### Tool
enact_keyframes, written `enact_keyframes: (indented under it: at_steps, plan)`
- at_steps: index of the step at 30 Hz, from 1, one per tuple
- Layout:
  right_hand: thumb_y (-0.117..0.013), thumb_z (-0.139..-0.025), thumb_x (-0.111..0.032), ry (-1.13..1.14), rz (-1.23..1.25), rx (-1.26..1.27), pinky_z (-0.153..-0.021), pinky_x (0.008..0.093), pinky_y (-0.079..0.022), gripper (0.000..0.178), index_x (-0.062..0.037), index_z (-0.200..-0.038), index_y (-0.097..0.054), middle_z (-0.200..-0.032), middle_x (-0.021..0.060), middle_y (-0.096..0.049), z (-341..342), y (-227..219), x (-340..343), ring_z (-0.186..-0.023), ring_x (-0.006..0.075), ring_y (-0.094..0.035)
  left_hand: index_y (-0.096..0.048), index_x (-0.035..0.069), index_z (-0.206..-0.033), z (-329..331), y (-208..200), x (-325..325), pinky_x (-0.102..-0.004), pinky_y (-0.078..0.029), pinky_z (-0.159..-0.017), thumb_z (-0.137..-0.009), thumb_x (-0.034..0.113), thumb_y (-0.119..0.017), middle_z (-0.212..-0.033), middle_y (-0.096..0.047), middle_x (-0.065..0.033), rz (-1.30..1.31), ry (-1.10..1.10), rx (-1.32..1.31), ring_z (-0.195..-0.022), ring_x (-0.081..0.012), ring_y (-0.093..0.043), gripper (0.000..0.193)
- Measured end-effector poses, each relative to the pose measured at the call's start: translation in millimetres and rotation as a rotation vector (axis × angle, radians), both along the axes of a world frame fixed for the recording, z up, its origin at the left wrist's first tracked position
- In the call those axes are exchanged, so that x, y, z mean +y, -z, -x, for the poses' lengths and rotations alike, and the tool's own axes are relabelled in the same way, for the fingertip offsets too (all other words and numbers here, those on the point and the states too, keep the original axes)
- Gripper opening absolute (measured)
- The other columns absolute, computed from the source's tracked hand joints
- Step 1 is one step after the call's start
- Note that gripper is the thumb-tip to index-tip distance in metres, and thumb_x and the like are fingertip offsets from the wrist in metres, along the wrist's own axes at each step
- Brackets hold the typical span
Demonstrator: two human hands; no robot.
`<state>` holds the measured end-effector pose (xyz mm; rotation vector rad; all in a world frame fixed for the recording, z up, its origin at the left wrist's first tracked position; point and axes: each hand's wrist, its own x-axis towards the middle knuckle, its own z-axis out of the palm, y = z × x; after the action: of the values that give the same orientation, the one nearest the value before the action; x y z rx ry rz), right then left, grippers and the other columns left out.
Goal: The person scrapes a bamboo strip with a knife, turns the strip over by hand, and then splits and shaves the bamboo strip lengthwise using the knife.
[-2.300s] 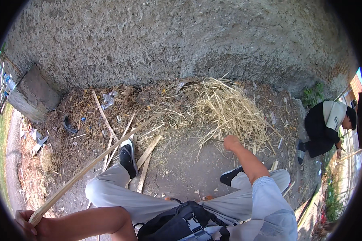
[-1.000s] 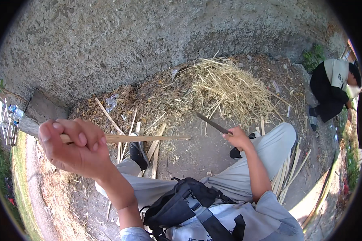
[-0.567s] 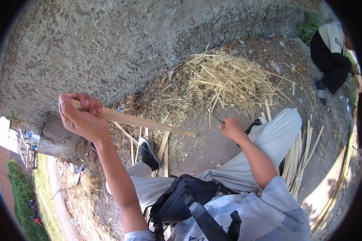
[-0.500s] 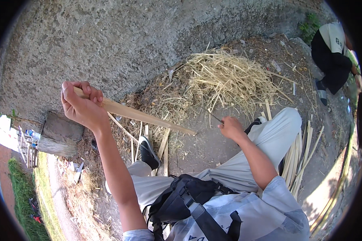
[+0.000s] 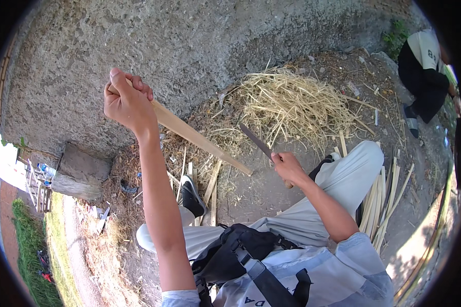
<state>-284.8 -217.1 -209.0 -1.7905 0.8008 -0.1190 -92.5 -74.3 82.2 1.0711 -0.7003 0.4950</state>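
My left hand (image 5: 127, 101) is raised and closed around one end of a long split bamboo strip (image 5: 200, 140), which slants down to the right. Its lower tip ends just left of my right hand (image 5: 287, 166). That hand grips the handle of a dark-bladed knife (image 5: 256, 141), blade pointing up and left toward the strip. I sit on the ground with my legs in grey trousers stretched forward and a black shoe (image 5: 191, 195) below the strip.
A pile of dry straw-like shavings (image 5: 292, 105) lies ahead against a rough concrete wall (image 5: 189, 46). Several cut bamboo strips (image 5: 381, 204) lie beside my right leg, more by the shoe. Another person (image 5: 425, 71) crouches at upper right. A concrete block (image 5: 79, 171) sits left.
My left hand brought the bamboo strip up from the ground at lower left and raised it high. My right hand picked up the knife and now holds it near the strip's lower tip.
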Motion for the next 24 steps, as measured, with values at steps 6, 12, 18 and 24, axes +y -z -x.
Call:
enact_keyframes:
  at_steps: [6, 12, 18, 24]
  plan:
    - [-0.04, -0.102, -0.028, -0.175, -0.091, -0.409, -0.043, 0.0305, -0.037, 0.039, -0.0003, -0.085, -0.061, -0.055, 0.0024, -0.048, -25.9, -113.9, 54.5, -0.043, 0.011, -0.044, -0.047, 0.006, -0.071, 11.9, 0.2, -6.5, -0.0241, -0.034, -0.039, -0.093, 0.028, -0.058, -0.056, -0.046, -0.0043, 0.005, 0.007, 0.022, -0.043, -0.0087, -0.042, 0.034]
    - [-0.038, -0.102, -0.026, -0.182, 0.088, -0.533, -0.045, 0.0329, -0.035, 0.04, 0.002, -0.088, -0.063, -0.052, 0.0045, -0.045, -52.0, -159.0, 82.3, -0.042, 0.0135, -0.042, -0.047, 0.006, -0.07, 27.6, -0.4, -12.2, -0.0235, -0.034, -0.038, -0.093, 0.029, -0.058, -0.055, -0.046, -0.0042, 0.026, 0.022, 0.012, -0.043, -0.0083, -0.043, 0.034]
    - [-0.038, -0.102, -0.026, -0.187, 0.006, -0.35, -0.044, 0.0354, -0.034, 0.04, 0.002, -0.086, -0.063, -0.048, 0.0054, -0.043, -56.9, -131.2, 86.3, -0.04, 0.0151, -0.041, -0.047, 0.006, -0.068, 21.9, 1.9, -4.8, -0.0238, -0.033, -0.039, -0.091, 0.026, -0.058, -0.053, -0.046, -0.0044, 0.035, -0.022, 0.016, -0.042, -0.0087, -0.042, 0.033]
    - [-0.04, -0.101, -0.024, -0.081, 0.104, -0.552, -0.046, 0.0368, -0.035, 0.04, 0.0028, -0.08, -0.062, -0.049, 0.0102, -0.047, -61.5, -106.1, 107.7, -0.041, 0.0179, -0.044, -0.049, 0.003, -0.067, 30.9, 1.0, -1.3, -0.0234, -0.034, -0.037, -0.092, 0.025, -0.058, -0.053, -0.049, -0.0055, 0.047, 0.041, -0.041, -0.041, -0.0088, -0.044, 0.034]
